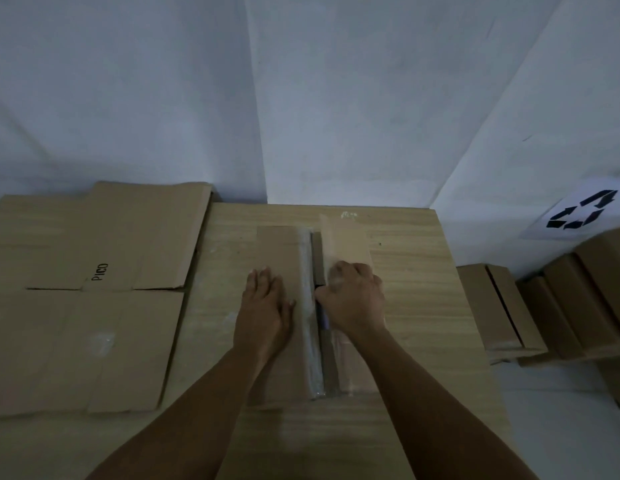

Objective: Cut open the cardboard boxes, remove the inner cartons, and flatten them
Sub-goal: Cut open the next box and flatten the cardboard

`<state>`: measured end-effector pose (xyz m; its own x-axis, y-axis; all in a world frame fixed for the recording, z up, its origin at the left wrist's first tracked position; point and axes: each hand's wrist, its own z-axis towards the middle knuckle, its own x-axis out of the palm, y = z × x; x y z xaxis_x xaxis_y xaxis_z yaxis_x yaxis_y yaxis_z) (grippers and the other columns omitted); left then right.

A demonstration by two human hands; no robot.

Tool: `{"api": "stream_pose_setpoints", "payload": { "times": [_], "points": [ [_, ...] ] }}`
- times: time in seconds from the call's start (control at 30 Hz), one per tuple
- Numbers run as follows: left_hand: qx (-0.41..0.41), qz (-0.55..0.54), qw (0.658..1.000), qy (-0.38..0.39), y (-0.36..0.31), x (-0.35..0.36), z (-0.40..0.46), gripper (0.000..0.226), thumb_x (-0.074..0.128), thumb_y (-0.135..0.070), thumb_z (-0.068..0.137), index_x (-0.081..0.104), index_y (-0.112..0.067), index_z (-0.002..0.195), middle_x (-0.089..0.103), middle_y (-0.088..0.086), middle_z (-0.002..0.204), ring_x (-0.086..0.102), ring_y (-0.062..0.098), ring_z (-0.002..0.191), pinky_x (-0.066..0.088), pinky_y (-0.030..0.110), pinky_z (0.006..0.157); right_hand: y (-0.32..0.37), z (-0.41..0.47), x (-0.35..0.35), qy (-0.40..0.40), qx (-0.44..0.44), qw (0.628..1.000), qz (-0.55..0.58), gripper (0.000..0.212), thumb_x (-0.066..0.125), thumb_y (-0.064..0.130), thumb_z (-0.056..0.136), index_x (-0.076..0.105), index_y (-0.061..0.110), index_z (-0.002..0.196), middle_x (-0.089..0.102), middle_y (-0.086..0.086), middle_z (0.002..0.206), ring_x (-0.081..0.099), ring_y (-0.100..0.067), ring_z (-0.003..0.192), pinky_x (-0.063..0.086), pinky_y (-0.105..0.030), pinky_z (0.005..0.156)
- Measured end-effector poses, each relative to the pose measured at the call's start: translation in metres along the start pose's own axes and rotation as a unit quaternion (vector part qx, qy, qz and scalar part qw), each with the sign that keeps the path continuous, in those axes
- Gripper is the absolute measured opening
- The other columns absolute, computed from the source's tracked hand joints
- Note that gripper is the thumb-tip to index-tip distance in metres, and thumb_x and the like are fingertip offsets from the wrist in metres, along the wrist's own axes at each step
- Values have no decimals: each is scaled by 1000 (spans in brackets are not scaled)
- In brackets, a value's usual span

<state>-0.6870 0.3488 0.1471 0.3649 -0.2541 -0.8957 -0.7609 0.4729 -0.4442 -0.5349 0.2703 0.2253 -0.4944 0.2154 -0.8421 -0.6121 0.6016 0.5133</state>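
Both hands on box (pixel 284 271) (right (pixel 353 299) curled).

i see a pale wood table (pixel 422 271) filling the lower frame, dim white walls (pixel 163 98) meeting in a corner above, and a recycling sign (pixel 578 213) at right.

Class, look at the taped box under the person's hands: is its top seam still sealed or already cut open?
Cut open: the box shows a dark gap along its seam between the flaps.
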Motion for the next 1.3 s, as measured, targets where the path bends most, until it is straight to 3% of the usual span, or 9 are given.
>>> {"api": "stream_pose_setpoints", "payload": {
  "times": [0.27,0.47,0.57,0.67,0.73,0.8,1.0,1.17,1.3],
  "points": [
    [-11,107,993,-48,-13,0,-8,47,48,-39,99,54,-13,138,41,17,152,29,39,143,26,57,116,-20,-11,-39,-81,-11,988,128,45,62,41,95,53,24,136,64,2,116,64,-15,98,58,-41,83],
    [-60,129,990,-16,-38,-1,-18,83,30,-70,93,34,-10,151,26,17,161,17,35,148,19,52,117,-53,-16,-90,-163,11,985,-62,27,50,24,103,60,22,128,64,-3,117,54,-17,92,39,-31,75],
    [-73,107,991,20,-42,1,-21,113,29,-88,80,14,-6,157,7,19,165,2,37,151,9,51,122,-68,-24,-85,-153,42,953,-258,41,52,41,100,52,18,134,47,-13,132,44,-32,120,41,-45,95],
    [-85,105,989,56,-46,3,-24,131,34,-96,70,-1,-5,157,-8,20,165,-11,37,152,-12,54,117,-81,-35,-48,-87,50,942,-319,83,42,70,91,24,15,152,22,-20,153,19,-39,142,5,-58,117],
    [-78,104,990,57,-47,5,-24,129,41,-92,71,-1,-4,157,-9,22,164,-13,37,151,-12,57,119,-92,-44,-19,-30,46,948,-313,100,30,76,91,-5,10,157,-9,-23,163,-13,-40,150,-22,-62,110],
    [-67,90,993,44,-47,4,-24,120,46,-83,75,6,-5,157,-4,22,164,-10,38,151,-5,59,121,-102,-50,4,14,48,958,-284,96,27,72,94,-20,11,153,-24,-21,161,-28,-36,147,-22,-63,113],
    [-79,-141,987,22,-39,-20,-21,100,57,-67,78,20,-18,157,17,9,164,14,29,151,15,55,122,-110,-53,24,12,82,994,-66,67,33,35,105,-3,18,159,-4,-10,167,-8,-29,154,5,-57,123],
    [-96,-466,880,-13,-20,-69,-38,82,71,-30,88,26,-31,156,40,-3,156,46,9,135,45,37,108,-112,-49,27,6,94,994,-53,65,34,32,106,0,17,159,-2,-11,167,-6,-30,154,5,-57,122],
    [-124,-545,826,-74,17,-103,-53,51,64,-5,93,56,-28,138,66,-12,130,64,11,116,53,37,96,-112,-48,29,3,94,994,-49,64,34,33,106,2,18,159,0,-11,167,-4,-30,154,6,-58,122]
  ]
}}
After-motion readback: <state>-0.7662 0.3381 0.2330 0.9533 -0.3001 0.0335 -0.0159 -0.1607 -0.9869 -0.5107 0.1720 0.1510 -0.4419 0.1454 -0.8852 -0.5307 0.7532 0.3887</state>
